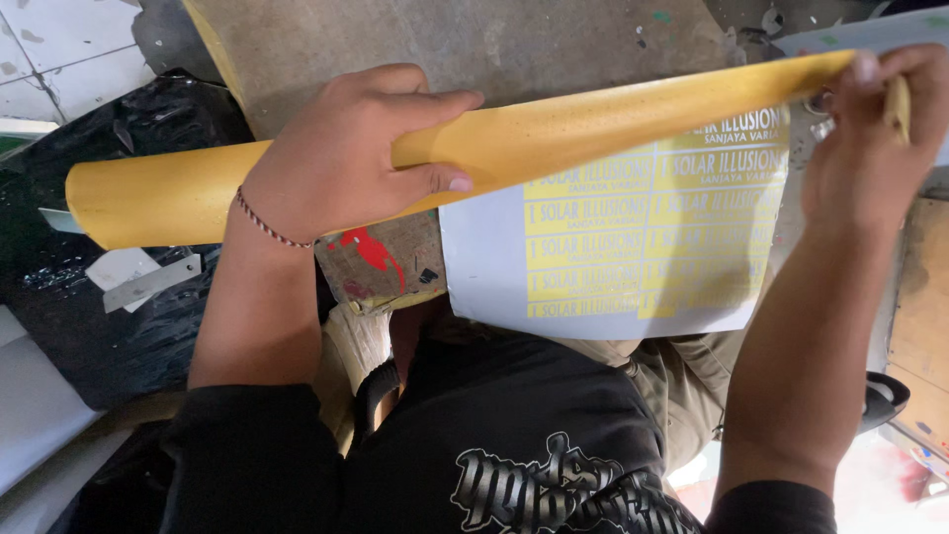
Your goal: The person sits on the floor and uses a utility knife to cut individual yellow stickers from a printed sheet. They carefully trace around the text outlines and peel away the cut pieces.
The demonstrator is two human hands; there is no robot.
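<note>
Both arms were extended forward and bare from the dark sleeves up. The left hand [341, 153] was held palm down, its fingers curled over and the thumb tucked beneath in a closed grasp; a thin beaded band was worn at the wrist. The right hand [870, 133] was raised higher, its fingertips pinched together at the top.

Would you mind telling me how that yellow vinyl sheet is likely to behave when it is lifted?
The yellow vinyl sheet probably is floppy: it curls into a loose roll under the left hand. It seems light, since the right hand lifts its edge by a fingertip pinch. It may crease easily where gripped.
</note>
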